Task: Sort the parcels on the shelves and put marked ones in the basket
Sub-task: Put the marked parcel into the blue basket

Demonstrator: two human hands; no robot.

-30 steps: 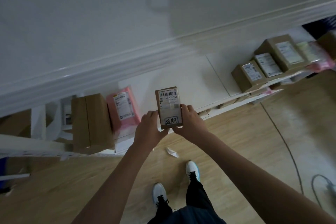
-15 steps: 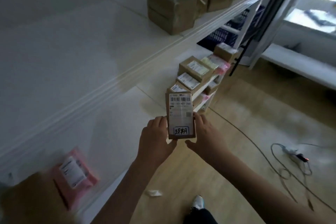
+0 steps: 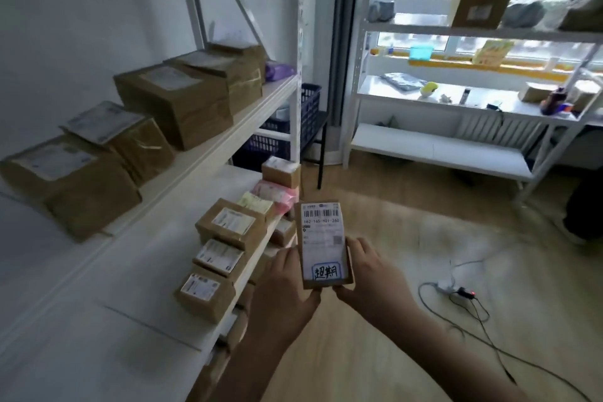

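Marked parcel (image 3: 324,245) is held upright in mid-air, long axis vertical, left hand (image 3: 284,290) and right hand (image 3: 368,274) clamping its lower sides. Basket (image 3: 310,104) lies ahead and slightly left — beyond the shelf post (image 3: 295,52), well apart; left hand sits nearer.

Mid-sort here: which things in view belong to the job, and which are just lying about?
Job:
marked parcel, held by left hand and right hand
blue basket
shelf parcels

Lying about:
power strip and cables on floor
window-rack clutter
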